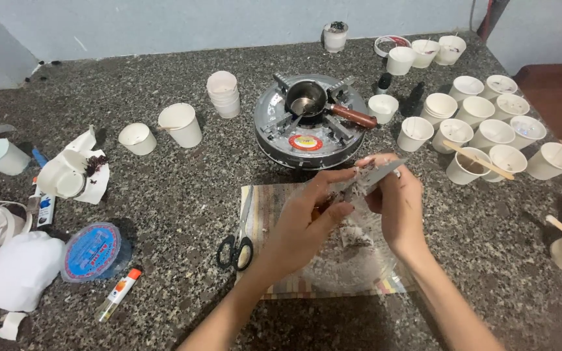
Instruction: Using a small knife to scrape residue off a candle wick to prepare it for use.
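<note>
Just beyond the fingers [343, 211] stood the gas stove [311, 133]; scissors [237, 246] lay to their left; bare worktop [183, 195] lay farther left.

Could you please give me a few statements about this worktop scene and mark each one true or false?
1. The scissors lie to the left of the left hand. True.
2. The small metal pot on the stove has a brown handle. True.
3. The right hand is empty. False: with the left hand it holds a pale, crumbly lump and a thin flat blade-like piece.
4. The white cups on the right are stacked in one tall tower. False: most stand side by side, one with a wooden stick across it.
5. The striped mat lies under the hands. True.
</note>
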